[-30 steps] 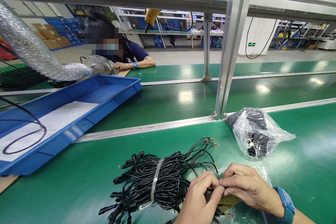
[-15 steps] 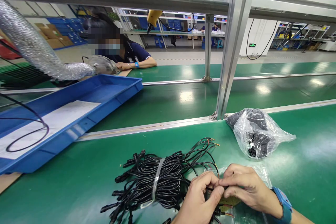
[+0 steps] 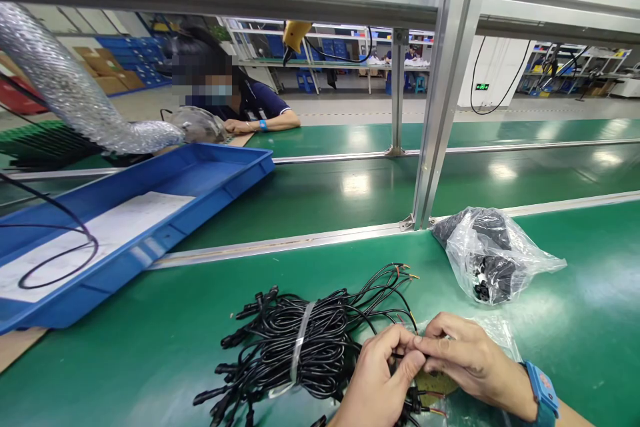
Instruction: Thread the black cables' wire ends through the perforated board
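A bundle of black cables [image 3: 305, 337] lies on the green bench, bound round its middle by a pale tie [image 3: 301, 347]. Connectors stick out at its left end, bare coloured wire ends at its right. Just beside it, my left hand [image 3: 377, 377] pinches a black cable [image 3: 399, 355]. The fingertips of my right hand [image 3: 467, 357] meet the left ones and are closed on the same cable near its end; any small part between them is hidden. Below my fingers more wire ends [image 3: 433, 393] show over a yellowish round thing [image 3: 430, 380] and clear plastic.
A clear bag of small black parts [image 3: 493, 257] sits behind my right hand. To the left stands a blue tray [image 3: 215, 190] with paper [image 3: 120, 227] in it. A metal post [image 3: 437, 107] rises from the bench. Across it a co-worker [image 3: 260, 103] leans near a foil duct [image 3: 100, 107].
My hands stay together on the cable, with only a slight shift of the fingers. The whole view has drifted a little; the bundle and bag lie as before.
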`<action>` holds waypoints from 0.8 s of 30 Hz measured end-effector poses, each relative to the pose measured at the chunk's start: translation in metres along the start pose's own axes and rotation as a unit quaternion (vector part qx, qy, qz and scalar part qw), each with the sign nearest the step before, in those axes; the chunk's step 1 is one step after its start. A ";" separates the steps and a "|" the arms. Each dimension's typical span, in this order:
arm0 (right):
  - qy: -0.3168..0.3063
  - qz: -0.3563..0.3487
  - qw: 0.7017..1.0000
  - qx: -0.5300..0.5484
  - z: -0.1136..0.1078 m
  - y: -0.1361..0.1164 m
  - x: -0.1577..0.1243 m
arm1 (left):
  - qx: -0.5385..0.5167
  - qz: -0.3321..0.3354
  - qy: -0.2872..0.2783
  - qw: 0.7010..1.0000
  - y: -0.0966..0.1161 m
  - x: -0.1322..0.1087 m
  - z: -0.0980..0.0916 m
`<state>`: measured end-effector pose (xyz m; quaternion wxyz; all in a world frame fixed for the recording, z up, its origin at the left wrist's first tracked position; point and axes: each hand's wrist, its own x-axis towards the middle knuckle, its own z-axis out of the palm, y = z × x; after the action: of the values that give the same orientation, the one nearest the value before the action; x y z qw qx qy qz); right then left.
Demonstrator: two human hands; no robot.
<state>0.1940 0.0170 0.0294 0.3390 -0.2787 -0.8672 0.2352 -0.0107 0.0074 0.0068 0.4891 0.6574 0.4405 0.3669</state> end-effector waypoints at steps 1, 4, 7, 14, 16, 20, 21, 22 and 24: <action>-0.004 0.006 1.000 0.001 0.001 0.000 0.000 | -0.002 0.002 0.000 1.000 0.000 0.000 0.000; -0.008 0.049 0.998 0.026 0.004 0.001 -0.001 | 0.009 0.025 -0.006 1.000 0.005 -0.003 -0.005; -0.001 0.077 0.996 0.051 0.003 0.002 0.000 | 0.065 0.054 -0.016 0.996 0.008 -0.006 -0.013; -0.008 0.081 0.996 0.027 -0.004 0.004 0.000 | 0.142 0.158 0.017 0.977 -0.008 -0.001 -0.011; -0.006 0.080 0.997 0.014 -0.004 0.004 0.000 | 0.166 0.192 0.049 0.966 -0.013 -0.001 -0.007; -0.005 0.088 0.995 0.051 0.004 0.005 0.000 | 0.192 0.232 0.079 0.950 -0.017 -0.002 -0.002; -0.004 0.088 0.995 0.053 0.007 0.006 -0.001 | 0.196 0.236 0.081 0.948 -0.017 -0.003 -0.002; -0.004 0.087 0.995 0.051 0.010 0.007 -0.001 | 0.200 0.239 0.081 0.947 -0.017 -0.003 -0.002; -0.004 0.079 0.996 0.047 0.014 0.009 -0.002 | 0.207 0.245 0.080 0.944 -0.016 -0.003 -0.002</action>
<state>0.1881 0.0187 0.0139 0.3290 -0.3290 -0.8319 0.3023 -0.0168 0.0078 -0.0089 0.2003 0.8001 0.3696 0.4279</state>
